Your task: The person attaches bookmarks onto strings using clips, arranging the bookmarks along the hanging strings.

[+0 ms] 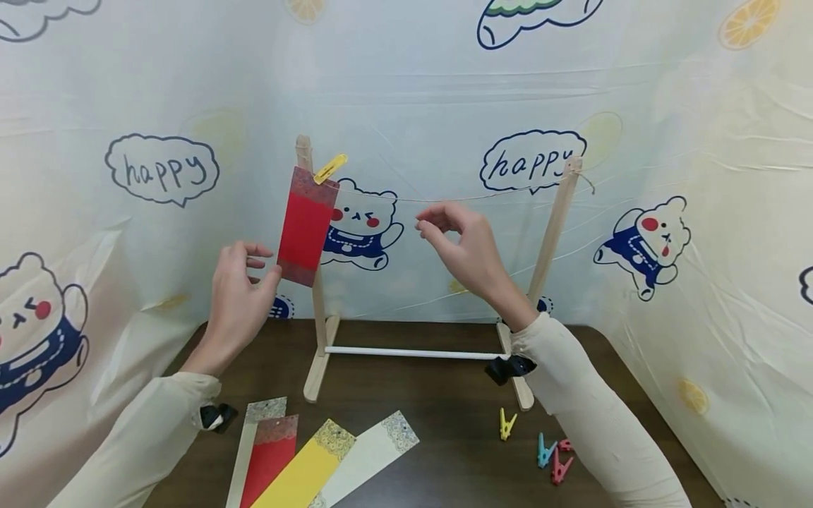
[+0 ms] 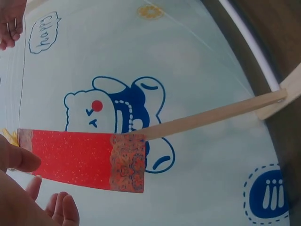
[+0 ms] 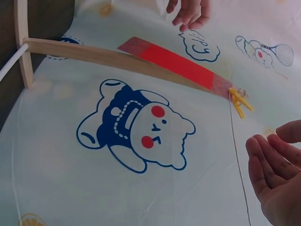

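Observation:
A red card (image 1: 308, 227) with patterned ends hangs from a thin string (image 1: 424, 200) beside the left wooden post. A yellow clothespin (image 1: 331, 169) clips its top to the string. My left hand (image 1: 244, 296) is at the card's lower left edge, fingers loosely bent and gripping nothing; whether the thumb touches the card I cannot tell. To the right, my right hand (image 1: 466, 247) hovers just below the string with relaxed, curved fingers and nothing between them. The right wrist view shows this hand (image 3: 277, 174) apart from the clothespin (image 3: 241, 102).
The wooden stand has a right post (image 1: 554, 233) and a white crossbar (image 1: 413, 352). At the table's front left lie a yellow card (image 1: 305, 469), a white card (image 1: 371, 458) and another red card (image 1: 272, 451). Several clothespins, one yellow (image 1: 506, 425), lie front right.

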`<control>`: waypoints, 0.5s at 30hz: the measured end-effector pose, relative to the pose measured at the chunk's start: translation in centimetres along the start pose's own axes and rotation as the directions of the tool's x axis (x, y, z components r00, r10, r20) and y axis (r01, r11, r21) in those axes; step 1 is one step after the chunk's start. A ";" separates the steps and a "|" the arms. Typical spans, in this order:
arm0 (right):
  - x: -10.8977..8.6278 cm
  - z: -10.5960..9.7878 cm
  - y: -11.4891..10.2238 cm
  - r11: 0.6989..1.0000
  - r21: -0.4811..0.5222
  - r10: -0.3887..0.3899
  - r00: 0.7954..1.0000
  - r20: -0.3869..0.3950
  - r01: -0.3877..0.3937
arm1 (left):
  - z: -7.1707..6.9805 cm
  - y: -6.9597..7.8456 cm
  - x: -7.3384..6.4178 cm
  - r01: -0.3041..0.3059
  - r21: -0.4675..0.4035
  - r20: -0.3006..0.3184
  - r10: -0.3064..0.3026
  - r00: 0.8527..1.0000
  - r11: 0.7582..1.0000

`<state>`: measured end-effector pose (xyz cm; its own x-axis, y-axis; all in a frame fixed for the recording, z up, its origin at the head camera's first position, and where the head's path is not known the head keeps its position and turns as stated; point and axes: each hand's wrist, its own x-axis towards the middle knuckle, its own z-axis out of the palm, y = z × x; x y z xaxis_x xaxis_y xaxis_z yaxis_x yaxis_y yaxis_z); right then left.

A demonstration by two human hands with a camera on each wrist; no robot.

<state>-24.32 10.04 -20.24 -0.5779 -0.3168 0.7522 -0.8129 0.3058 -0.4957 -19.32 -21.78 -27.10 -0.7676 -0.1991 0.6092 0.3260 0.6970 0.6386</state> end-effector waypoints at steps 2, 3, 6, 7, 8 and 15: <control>-0.7 -0.3 0.2 1.000 -0.015 0.003 1.000 0.013 -0.003 | -0.2 0.0 -0.6 -0.020 0.006 0.009 0.020 1.000 1.000; -1.1 -0.4 0.2 1.000 -0.025 0.004 1.000 0.021 -0.004 | -0.3 0.0 -1.0 -0.027 0.011 0.015 0.027 1.000 1.000; -2.0 -0.5 0.5 0.999 -0.042 0.012 0.999 0.044 -0.010 | -0.5 0.0 -2.2 -0.043 0.025 0.036 0.042 0.998 0.999; -2.3 -0.6 0.5 0.999 -0.049 0.015 0.999 0.051 -0.012 | -0.6 0.1 -2.6 -0.045 0.029 0.044 0.044 0.998 0.999; -2.6 -0.6 0.6 0.998 -0.055 0.021 0.998 0.057 -0.018 | -0.6 0.1 -3.0 -0.047 0.032 0.053 0.046 0.998 0.998; -4.7 -1.2 0.9 0.995 -0.087 0.049 0.995 0.088 -0.041 | -0.7 0.1 -5.2 -0.090 0.036 0.101 0.086 0.991 0.995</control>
<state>-22.27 12.90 -23.74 -0.6213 -0.3794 0.6856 -0.7788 0.3955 -0.4869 -14.89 -21.21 -29.89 -0.7886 -0.0681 0.6111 0.3734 0.7366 0.5639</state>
